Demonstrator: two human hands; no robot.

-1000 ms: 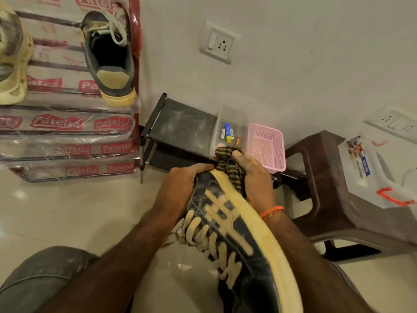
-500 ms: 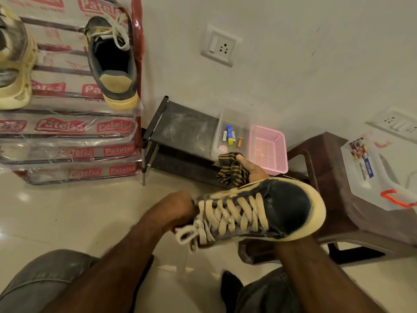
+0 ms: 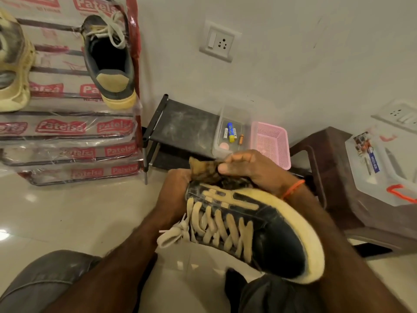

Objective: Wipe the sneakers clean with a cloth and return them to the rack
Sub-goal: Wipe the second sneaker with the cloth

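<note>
Judging by looks: black lace-up sneaker w/ cream rubber sole (image 3: pixel 259 229), held near centre, light, stiff-soled. Left hand (image 3: pixel 174 195) grips heel; right hand (image 3: pixel 250 170) pinches soft striped cloth (image 3: pixel 203 169) against its collar.

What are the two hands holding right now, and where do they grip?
The left hand grips the dark sneaker at its heel end. The right hand holds a bunched striped cloth against the sneaker's side.

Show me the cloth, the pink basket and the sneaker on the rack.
cloth (image 3: pixel 203 169), head view, bunched striped fold.
pink basket (image 3: pixel 272 143), head view, mesh floor.
sneaker on the rack (image 3: pixel 112 81), head view, tan heel patch.
</note>
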